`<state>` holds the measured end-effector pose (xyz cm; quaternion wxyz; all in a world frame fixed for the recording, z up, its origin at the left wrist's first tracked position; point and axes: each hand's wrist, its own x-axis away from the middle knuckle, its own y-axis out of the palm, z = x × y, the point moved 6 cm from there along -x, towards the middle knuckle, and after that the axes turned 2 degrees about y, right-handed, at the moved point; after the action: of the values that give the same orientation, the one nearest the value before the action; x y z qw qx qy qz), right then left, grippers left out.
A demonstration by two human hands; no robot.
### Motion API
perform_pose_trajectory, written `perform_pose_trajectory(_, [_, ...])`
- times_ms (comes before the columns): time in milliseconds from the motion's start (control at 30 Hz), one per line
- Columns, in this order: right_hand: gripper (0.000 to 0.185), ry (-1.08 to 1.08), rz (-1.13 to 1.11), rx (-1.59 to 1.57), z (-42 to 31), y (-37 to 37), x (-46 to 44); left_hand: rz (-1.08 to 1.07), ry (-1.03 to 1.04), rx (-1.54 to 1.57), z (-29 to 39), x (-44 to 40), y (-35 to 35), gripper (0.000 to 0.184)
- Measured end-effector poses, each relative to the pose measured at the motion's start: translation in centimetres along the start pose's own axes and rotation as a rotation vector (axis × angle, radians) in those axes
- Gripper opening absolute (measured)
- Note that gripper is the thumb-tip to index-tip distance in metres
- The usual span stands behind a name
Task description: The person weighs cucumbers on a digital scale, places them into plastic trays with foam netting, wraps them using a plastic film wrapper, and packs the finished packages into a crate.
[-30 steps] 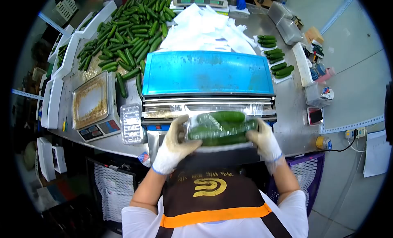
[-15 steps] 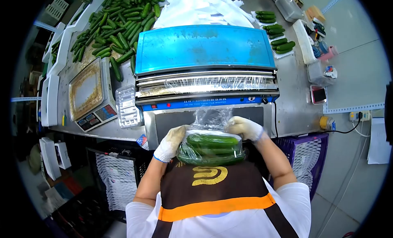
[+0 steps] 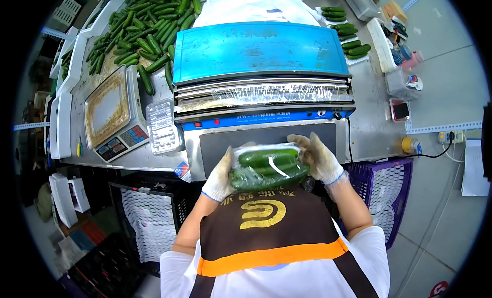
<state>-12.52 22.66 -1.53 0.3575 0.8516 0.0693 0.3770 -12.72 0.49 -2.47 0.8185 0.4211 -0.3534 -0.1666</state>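
Observation:
A pack of cucumbers (image 3: 269, 167) in clear plastic film is between my two gloved hands, in front of my dark apron. My left hand (image 3: 220, 176) wraps around its left end. My right hand (image 3: 320, 159) closes on the right end, fingers over the upper corner. The film lies tight and glossy over the cucumbers, and white shows along the pack's far edge. Just beyond the pack stands a film wrapping machine (image 3: 264, 116), with a blue lid (image 3: 261, 49) and clear film over its rollers. Its dark plate (image 3: 215, 149) lies partly under the pack.
Loose cucumbers (image 3: 148, 28) pile up at the back left. A scale (image 3: 115, 118) and clear plastic trays (image 3: 163, 126) stand left of the machine. Bundled cucumbers (image 3: 353, 49) lie at the right. Crates (image 3: 379, 195) flank me below the table edge; a black cord (image 3: 430, 155) runs right.
The loose film that rose from the pack towards the machine now lies against the pack. My right hand has moved from the film to the pack's right end. The pack has shifted slightly towards the machine.

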Motion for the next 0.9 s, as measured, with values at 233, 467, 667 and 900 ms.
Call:
perform_pose_trajectory(233, [0.049,-0.266,0.208,0.339,-0.3,0.1,0.2,0.144,-0.125,-0.094,2.7,-3.0,0.8,0.065])
perform_pose_trajectory(467, [0.095,-0.736,0.113,1.688,-5.0,7.0,8.6,-0.145,-0.365,-0.242,1.4,-6.4,4.0,0.069])
perform_pose_trajectory(667, [0.110,-0.586,0.319,1.198,-3.4,-0.4,12.8,-0.198,-0.466,-0.206,-3.6,-9.5,11.3,0.065])
perform_pose_trajectory(900, [0.094,-0.954,0.742,-0.050,-2.3,-19.6,26.3,-0.514,-0.402,-0.341,-9.4,-13.1,16.8,0.054])
